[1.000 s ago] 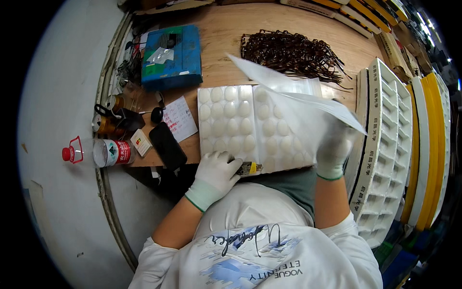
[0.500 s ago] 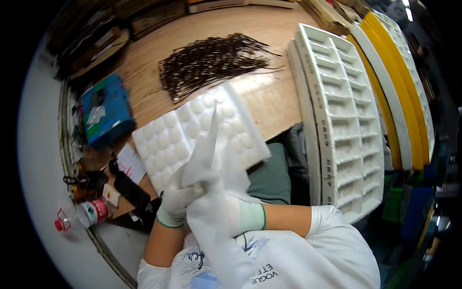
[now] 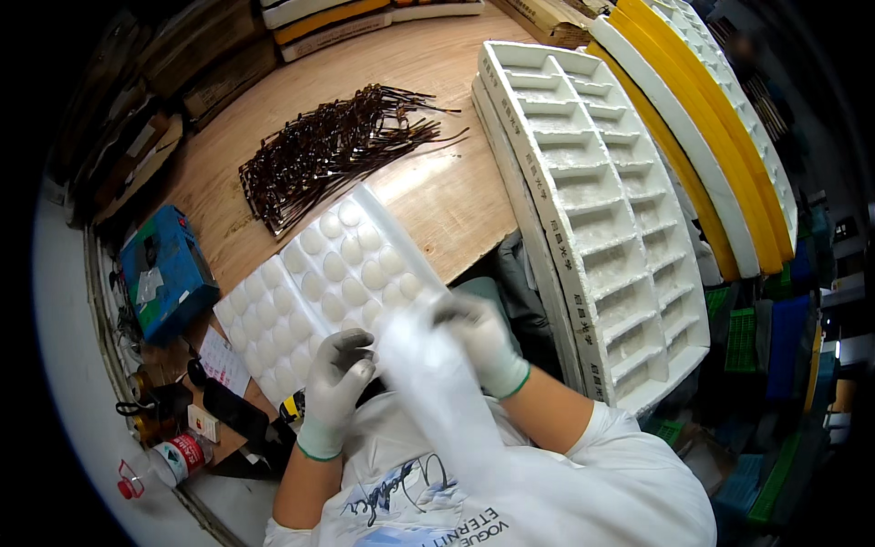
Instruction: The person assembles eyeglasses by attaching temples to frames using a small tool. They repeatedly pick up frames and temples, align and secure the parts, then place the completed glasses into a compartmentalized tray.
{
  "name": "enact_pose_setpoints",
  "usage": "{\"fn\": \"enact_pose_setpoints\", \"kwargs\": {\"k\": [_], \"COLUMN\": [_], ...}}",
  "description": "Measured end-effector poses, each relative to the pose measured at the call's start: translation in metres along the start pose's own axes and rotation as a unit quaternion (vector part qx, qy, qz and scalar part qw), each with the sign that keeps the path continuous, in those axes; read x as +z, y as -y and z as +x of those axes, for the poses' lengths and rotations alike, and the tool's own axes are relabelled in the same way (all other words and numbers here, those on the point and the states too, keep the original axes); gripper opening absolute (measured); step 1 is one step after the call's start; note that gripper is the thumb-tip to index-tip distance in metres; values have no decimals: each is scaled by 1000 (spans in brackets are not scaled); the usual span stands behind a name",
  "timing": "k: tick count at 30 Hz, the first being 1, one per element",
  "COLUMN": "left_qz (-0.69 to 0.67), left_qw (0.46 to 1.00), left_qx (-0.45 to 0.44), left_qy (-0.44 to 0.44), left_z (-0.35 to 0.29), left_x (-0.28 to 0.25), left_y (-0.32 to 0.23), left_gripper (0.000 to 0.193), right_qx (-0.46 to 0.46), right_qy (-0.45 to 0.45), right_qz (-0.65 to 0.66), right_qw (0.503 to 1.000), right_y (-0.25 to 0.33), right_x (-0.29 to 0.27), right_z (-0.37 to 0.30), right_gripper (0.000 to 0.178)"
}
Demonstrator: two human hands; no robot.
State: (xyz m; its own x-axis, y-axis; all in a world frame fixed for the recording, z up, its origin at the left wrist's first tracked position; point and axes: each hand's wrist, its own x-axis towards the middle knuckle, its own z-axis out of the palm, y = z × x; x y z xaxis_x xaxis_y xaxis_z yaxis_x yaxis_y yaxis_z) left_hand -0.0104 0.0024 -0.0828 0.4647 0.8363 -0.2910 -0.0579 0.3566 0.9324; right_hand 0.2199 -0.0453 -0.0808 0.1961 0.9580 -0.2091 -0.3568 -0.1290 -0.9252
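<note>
Both my hands wear white gloves with green cuffs. My right hand pinches a thin, translucent white plastic sheet, blurred by motion, which hangs over my shirt. My left hand is to the left of the sheet, fingers loosely curled and apart, with nothing visible in them. Just beyond my hands, a white panel lies tilted at the table's near edge, bearing rows of round, pale, disc-like pieces. Past it is a pile of thin dark brown pieces resembling spectacle frames.
White foam trays with two columns of compartments stand at the right, beside yellow and white stacked trays. To the left are a blue box, a black phone-like object and a bottle with a red cap. Cardboard boxes line the back.
My hands have separated: the left has let go of the plastic sheet, while the right has moved rightward with it. The whole view has shifted, showing the table contents farther left.
</note>
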Motion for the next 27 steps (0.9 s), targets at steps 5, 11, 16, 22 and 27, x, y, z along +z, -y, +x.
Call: {"fn": "enact_pose_setpoints", "kwargs": {"k": [5,11,16,22,27], "left_qz": [-46,-51,-23,25,-83], "left_qw": [998,997,998,910,797], "left_qx": [-29,-55,-16,178,330], "left_qy": [-25,-23,48,374,499], "left_z": [-6,-10,-25,-65,-53], "left_x": [-8,-7,1,27,34], "left_y": [4,6,-31,-112,-154], "left_gripper": [43,38,33,17,26], "right_qx": [-200,86,220,5,126], "right_qy": [-366,-197,-111,-69,-245], "right_qz": [-442,-827,-757,-803,-575], "right_qw": [794,519,606,592,771], "right_y": [44,25,-63,-59,-75], "right_x": [-84,-74,-123,-157,-180], "right_z": [41,63,63,96,129], "right_gripper": [26,68,88,76,98]}}
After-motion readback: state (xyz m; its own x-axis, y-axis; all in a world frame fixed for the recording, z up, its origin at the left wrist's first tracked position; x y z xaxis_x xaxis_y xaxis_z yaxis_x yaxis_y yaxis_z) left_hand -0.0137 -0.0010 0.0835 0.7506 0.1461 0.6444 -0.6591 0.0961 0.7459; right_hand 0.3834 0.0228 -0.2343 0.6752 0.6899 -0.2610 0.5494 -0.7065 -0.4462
